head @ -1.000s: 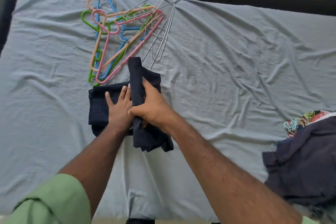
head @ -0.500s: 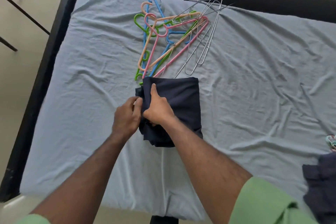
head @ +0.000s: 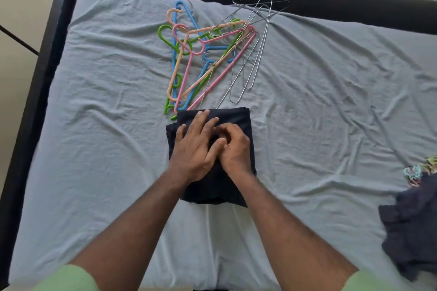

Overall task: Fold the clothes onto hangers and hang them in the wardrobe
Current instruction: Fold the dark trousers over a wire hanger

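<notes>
A dark navy garment (head: 212,190), folded into a thick rectangle, lies on the grey bed sheet (head: 331,106) in the middle of the head view. My left hand (head: 196,146) lies flat on it with the fingers spread and presses it down. My right hand (head: 236,150) sits beside it on the cloth, its fingers curled inward and pinching the fabric near my left thumb. Just beyond the garment lie several coloured plastic hangers (head: 189,54) tangled together, with wire hangers (head: 256,42) to their right.
A heap of dark clothes (head: 413,231) with a colourful piece (head: 418,170) on top sits at the bed's right edge. The black bed frame (head: 42,73) runs along the left and far sides, with floor past it.
The garment's upright strip was folded down into a flat rectangle. My left hand moved from the garment's left edge onto its top and flattened out; my right hand shifted right.
</notes>
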{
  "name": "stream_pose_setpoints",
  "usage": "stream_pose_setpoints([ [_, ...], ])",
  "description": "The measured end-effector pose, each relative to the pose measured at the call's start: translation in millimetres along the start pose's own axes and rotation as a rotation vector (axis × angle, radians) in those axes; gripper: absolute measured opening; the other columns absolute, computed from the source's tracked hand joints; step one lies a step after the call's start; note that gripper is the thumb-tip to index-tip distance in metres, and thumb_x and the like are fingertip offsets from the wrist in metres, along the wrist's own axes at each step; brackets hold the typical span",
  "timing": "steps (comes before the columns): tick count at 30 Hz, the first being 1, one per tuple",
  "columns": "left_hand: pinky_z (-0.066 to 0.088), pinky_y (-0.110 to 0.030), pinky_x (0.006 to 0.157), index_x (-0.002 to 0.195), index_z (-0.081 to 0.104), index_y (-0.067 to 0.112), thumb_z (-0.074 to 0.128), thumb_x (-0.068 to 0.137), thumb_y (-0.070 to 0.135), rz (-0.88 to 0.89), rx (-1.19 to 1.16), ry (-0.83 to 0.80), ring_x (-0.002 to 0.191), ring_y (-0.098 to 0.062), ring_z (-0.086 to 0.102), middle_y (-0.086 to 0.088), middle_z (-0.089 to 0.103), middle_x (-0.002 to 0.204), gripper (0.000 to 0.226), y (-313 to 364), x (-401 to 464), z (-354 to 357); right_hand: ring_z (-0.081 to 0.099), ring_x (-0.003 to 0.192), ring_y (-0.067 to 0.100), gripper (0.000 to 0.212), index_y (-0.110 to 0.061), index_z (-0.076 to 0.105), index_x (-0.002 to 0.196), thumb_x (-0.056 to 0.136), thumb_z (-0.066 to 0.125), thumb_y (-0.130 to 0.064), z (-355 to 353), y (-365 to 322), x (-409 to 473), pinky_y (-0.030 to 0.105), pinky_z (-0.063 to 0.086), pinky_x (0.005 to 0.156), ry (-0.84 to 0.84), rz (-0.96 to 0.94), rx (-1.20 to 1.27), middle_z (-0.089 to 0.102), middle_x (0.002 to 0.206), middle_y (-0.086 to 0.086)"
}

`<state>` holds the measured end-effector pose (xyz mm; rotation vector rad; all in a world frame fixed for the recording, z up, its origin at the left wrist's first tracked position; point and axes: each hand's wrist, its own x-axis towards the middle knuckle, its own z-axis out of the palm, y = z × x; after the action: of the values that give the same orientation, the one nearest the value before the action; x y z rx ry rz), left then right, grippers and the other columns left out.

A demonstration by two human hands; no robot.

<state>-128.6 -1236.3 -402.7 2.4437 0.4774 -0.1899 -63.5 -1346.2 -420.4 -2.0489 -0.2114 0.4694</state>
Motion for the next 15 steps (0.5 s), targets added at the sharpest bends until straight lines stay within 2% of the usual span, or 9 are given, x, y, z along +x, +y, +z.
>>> stream_pose_setpoints([
  [1, 0.006, -0.055, 0.123, 0.156, 0.027, 0.032, 0.02, 0.094, 0.073, -0.007, 0.056, -0.075, 0.155, -0.008, -0.004, 0.008, 0.003, 0.17, 0.074, 0.6, 2.4, 4.3, 0.063, 0.098, 0.009, 0.024, -0.016, 0.07, 0.103, 0.086, 0.062, 0.0, -10.2, 9.5, 2.3, 0.037, 0.054, 0.088, 0.046, -0.067, -0.109, 0.067, 0.108, -0.005],
  [2, -0.002, -0.058, 0.123, 0.158, 0.021, 0.033, 0.02, 0.089, 0.082, -0.042, 0.131, -0.157, 0.154, -0.008, -0.013, 0.008, -0.007, 0.17, 0.085, -2.1, 3.9, 7.7, 0.06, 0.114, 0.015, 0.033, -0.016, 0.068, 0.114, 0.083, 0.067, -0.003, -19.7, 17.4, 4.9, 0.04, 0.05, 0.1, 0.006, -0.104, -0.242, 0.063, 0.125, -0.002],
  [3, -0.006, -0.061, 0.12, 0.16, 0.012, 0.033, 0.02, 0.081, 0.091, -0.087, 0.215, -0.231, 0.153, -0.011, -0.021, 0.007, -0.016, 0.169, 0.099, -8.0, 4.5, 9.8, 0.047, 0.135, 0.02, 0.052, -0.02, 0.061, 0.131, 0.081, 0.075, -0.013, -26.7, 24.1, 7.8, 0.043, 0.04, 0.114, -0.105, -0.093, -0.403, 0.049, 0.148, 0.001],
  [4, -0.008, -0.065, 0.118, 0.161, 0.0, 0.033, 0.022, 0.071, 0.099, -0.123, 0.3, -0.294, 0.152, -0.014, -0.027, 0.005, -0.026, 0.166, 0.114, -16.6, 3.3, 9.8, 0.025, 0.151, 0.022, 0.078, -0.024, 0.046, 0.148, 0.079, 0.082, -0.028, -33.2, 29.9, 10.0, 0.045, 0.025, 0.123, -0.25, -0.066, -0.555, 0.025, 0.165, 0.001],
  [5, -0.009, -0.069, 0.115, 0.159, -0.012, 0.034, 0.027, 0.06, 0.105, -0.139, 0.372, -0.348, 0.15, -0.016, -0.031, 0.004, -0.034, 0.163, 0.128, -27.1, 1.8, 8.6, 0.003, 0.157, 0.02, 0.104, -0.03, 0.025, 0.159, 0.074, 0.085, -0.043, -38.0, 35.4, 13.0, 0.049, 0.011, 0.125, -0.378, -0.039, -0.671, 0.0, 0.171, -0.004],
  [7, -0.007, -0.075, 0.112, 0.152, -0.031, 0.037, 0.04, 0.042, 0.108, -0.123, 0.459, -0.429, 0.148, -0.019, -0.035, 0.003, -0.045, 0.157, 0.149, -48.2, -3.2, 1.8, -0.027, 0.152, 0.016, 0.14, -0.039, -0.009, 0.16, 0.061, 0.087, -0.062, -43.5, 41.3, 20.3, 0.055, -0.003, 0.123, -0.581, -0.015, -0.761, -0.031, 0.164, -0.013],
  [9, -0.006, -0.076, 0.112, 0.148, -0.037, 0.038, 0.053, 0.033, 0.104, -0.088, 0.499, -0.49, 0.149, -0.019, -0.034, 0.003, -0.047, 0.155, 0.161, -63.3, -7.0, -7.6, -0.04, 0.146, 0.018, 0.158, -0.044, -0.026, 0.154, 0.049, 0.09, -0.067, -44.5, 43.9, 28.7, 0.059, -0.006, 0.12, -0.736, 0.002, -0.826, -0.044, 0.157, -0.013],
  [12, -0.003, -0.076, 0.113, 0.145, -0.04, 0.041, 0.066, 0.029, 0.096, -0.083, 0.526, -0.516, 0.15, -0.02, -0.03, 0.007, -0.046, 0.156, 0.167, -77.6, -6.1, -13.7, -0.047, 0.14, 0.02, 0.17, -0.047, -0.035, 0.147, 0.04, 0.095, -0.064, -44.2, 45.7, 40.0, 0.063, -0.007, 0.118, -0.874, 0.028, -0.955, -0.054, 0.15, -0.009],
  [15, -0.003, -0.075, 0.114, 0.144, -0.041, 0.043, 0.072, 0.029, 0.092, -0.109, 0.508, -0.517, 0.151, -0.022, -0.028, 0.01, -0.045, 0.156, 0.168, -81.5, -3.6, -11.5, -0.049, 0.137, 0.019, 0.174, -0.048, -0.038, 0.145, 0.038, 0.099, -0.057, -43.0, 50.6, 43.3, 0.063, -0.009, 0.118, -0.893, 0.029, -0.995, -0.058, 0.146, -0.01],
])
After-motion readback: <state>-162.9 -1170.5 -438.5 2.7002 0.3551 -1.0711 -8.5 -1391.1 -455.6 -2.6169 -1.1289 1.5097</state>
